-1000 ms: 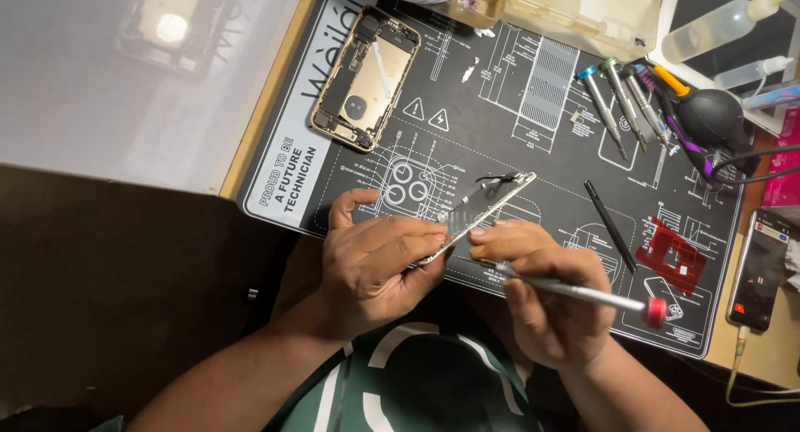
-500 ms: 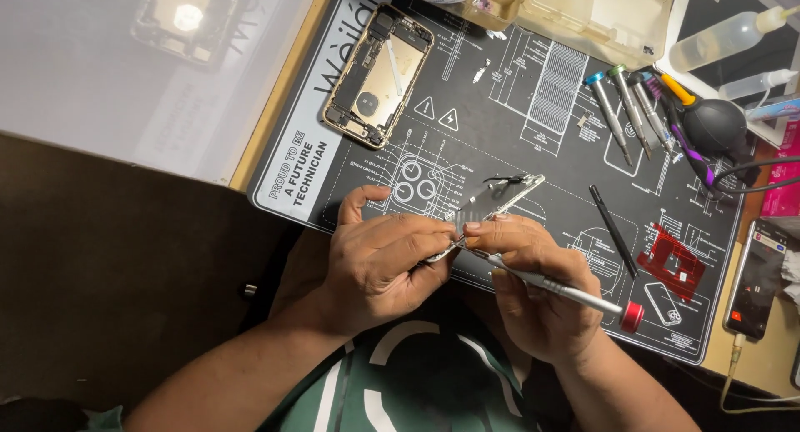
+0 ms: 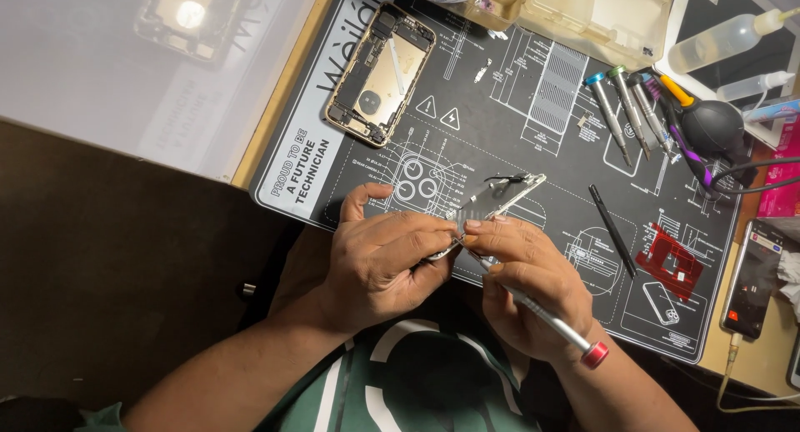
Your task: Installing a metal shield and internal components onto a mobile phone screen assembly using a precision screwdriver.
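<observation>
My left hand (image 3: 385, 259) pinches the near end of a flat phone screen panel (image 3: 498, 197), held tilted just above the black repair mat (image 3: 533, 132). My right hand (image 3: 530, 284) grips a silver screwdriver (image 3: 542, 313) with a red end cap; its tip meets the panel's near edge between my fingers. An opened phone body (image 3: 381, 74) with bare insides lies on the mat at the far left.
Several screwdrivers (image 3: 627, 111) and a black air blower (image 3: 710, 125) lie at the far right of the mat. A black spudger (image 3: 612, 229), a red fixture (image 3: 672, 261), a phone (image 3: 752, 278) on a cable, squeeze bottles (image 3: 727, 39) and a clear plastic box (image 3: 583, 11) surround the work.
The screwdriver has swung steeper, its red cap now nearer my body, with the tip brought to the panel's near edge. My left hand keeps hold of the panel.
</observation>
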